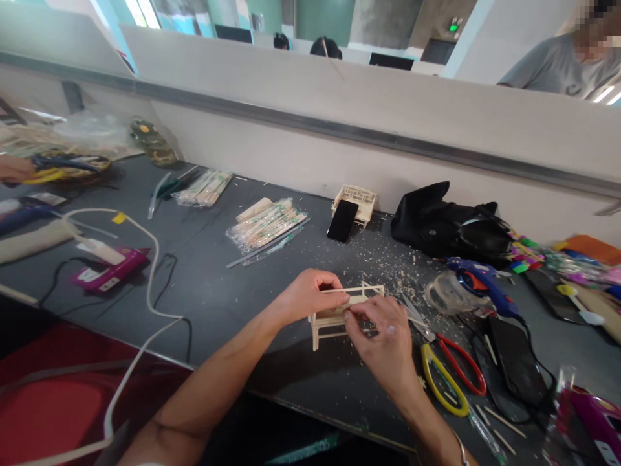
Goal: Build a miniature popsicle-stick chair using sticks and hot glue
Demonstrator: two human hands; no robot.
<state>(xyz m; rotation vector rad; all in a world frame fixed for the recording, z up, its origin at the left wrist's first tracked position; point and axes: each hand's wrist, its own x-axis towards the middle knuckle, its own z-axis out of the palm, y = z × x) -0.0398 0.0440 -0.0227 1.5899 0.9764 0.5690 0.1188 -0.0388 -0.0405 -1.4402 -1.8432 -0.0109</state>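
Observation:
A small model chair of pale wooden sticks (316, 336) stands upright near the front edge of the dark table. My left hand (308, 296) is closed on its upper rail from the left, thumb and fingers pinching the stick. My right hand (385, 336) is at the model's right side, thumb and forefinger pinched together at its middle. What those fingertips hold, if anything, is too small to make out. Scissors (451, 369) with one red and one yellow handle lie just right of my right hand.
Behind are a black phone (343, 220) leaning on another stick model (359, 197), and bagged sticks (269, 223). A black bag (436, 220), a blue glue gun (485, 281) and a clear jar (451, 291) stand right. A white cable (155, 259) and purple power strip (114, 268) lie left.

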